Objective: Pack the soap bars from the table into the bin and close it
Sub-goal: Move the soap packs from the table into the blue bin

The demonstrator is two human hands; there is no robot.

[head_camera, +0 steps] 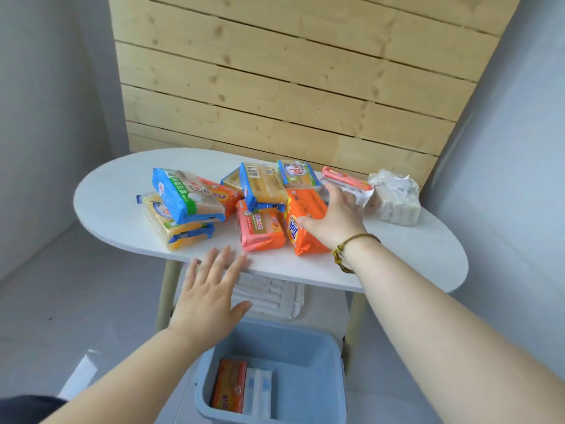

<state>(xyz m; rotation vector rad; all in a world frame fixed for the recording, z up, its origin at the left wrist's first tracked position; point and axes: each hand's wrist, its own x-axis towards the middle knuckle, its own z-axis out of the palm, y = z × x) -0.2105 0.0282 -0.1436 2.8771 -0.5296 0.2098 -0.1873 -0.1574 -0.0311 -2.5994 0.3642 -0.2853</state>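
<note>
Head view shows you the white oval table [122, 191] across mid-frame, wrapped soap bars [189, 197] heaped on it, and the open blue plastic bin [324, 362] at lower centre holding two bars. Your right hand [336, 215], nearer, lies spread on the orange wrapped bar [305, 209], whose long axis runs toward you. Your left hand [211, 298] hovers splayed, empty. Its lid isn't identifiable.

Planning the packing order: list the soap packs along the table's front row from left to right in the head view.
Yellow pack with blue ends → pink-orange pack → orange Tide pack, under the right hand → white wrapped block, farther back at the right end.
</note>
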